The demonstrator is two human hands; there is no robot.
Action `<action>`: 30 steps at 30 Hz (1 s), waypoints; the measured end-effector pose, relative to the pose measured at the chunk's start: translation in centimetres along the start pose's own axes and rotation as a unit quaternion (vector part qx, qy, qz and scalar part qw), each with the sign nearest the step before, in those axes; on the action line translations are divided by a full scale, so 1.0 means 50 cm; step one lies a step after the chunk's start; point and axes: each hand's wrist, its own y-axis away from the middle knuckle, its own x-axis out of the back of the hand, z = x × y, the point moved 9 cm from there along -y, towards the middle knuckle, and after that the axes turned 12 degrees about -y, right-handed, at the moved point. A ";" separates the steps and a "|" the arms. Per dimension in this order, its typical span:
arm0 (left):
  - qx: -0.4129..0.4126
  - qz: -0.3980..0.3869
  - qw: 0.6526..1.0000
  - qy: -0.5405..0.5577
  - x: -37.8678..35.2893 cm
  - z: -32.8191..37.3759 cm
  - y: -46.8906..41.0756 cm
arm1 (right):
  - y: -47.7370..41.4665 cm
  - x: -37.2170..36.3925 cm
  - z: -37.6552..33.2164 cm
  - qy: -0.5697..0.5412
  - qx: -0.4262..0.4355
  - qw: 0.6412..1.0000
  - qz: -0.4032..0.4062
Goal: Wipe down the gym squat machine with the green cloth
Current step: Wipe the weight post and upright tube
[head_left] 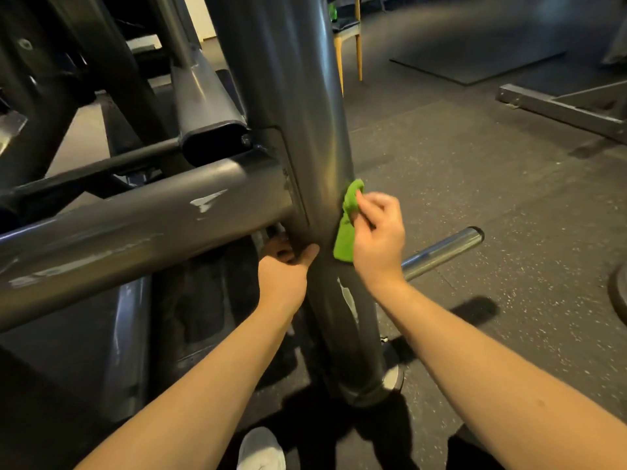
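- Cut off at the bottom edge: white shoe (261, 449).
- Left hand (283, 273) clasped round squat machine post (305, 130), fingertips lost in shadow.
- Right hand (378, 239) pinching green cloth (346, 228) against the post's right side.
- Behind the wrist, partly hidden: chrome peg (441, 252).

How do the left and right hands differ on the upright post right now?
The left hand grips the upright post bare; the right hand holds the green cloth against it. The left hand sits on the post's left side, slightly lower; the right hand is at its right edge. Both are at the post beside the crossbar.
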 end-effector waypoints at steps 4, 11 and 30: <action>-0.007 0.000 1.000 -0.007 0.001 -0.001 -0.001 | 0.133 0.053 0.141 0.046 -0.210 0.976 -0.021; -0.026 0.005 1.000 0.002 -0.018 -0.019 0.004 | -0.048 -0.013 0.010 -0.035 -0.143 0.989 -0.008; -0.091 -0.003 0.996 -0.023 -0.039 -0.036 -0.006 | 0.073 0.034 0.081 -0.042 -0.082 0.996 -0.020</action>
